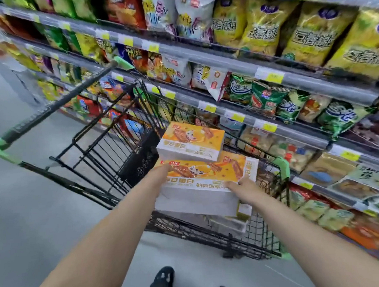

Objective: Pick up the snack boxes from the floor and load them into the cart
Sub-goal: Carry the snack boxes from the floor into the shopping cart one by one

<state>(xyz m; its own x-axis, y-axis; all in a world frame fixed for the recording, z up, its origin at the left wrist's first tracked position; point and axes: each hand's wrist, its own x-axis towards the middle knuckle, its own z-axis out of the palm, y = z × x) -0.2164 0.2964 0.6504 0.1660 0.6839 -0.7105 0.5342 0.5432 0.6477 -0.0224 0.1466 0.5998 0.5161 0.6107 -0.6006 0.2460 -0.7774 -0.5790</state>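
Both hands are on the same thing here. The left hand [164, 173] grips the left end of the big snack box [207, 175], thumb lying on the orange top and the other fingers tucked out of sight. The right hand [243, 187] holds the near right corner, and most of its fingers are hidden behind the box too. A smaller snack box [190, 141] with the same orange print sits stacked on top, a bit skewed toward the left. The pair is held over the basket of a black wire shopping cart [262, 233], and lower down inside it there's another pale box [229, 225].

The floor [35, 204] is plain grey, looks like a store aisle. The cart handle [58, 105] runs off to the left, with green caps at its ends. Right behind the cart are shelves [301, 88] packed with chip bags [263, 25], with yellow price tags [273, 77] along the edges. The cart sits very close to the shelves. Dark shoes [163, 277] poke in at the bottom.
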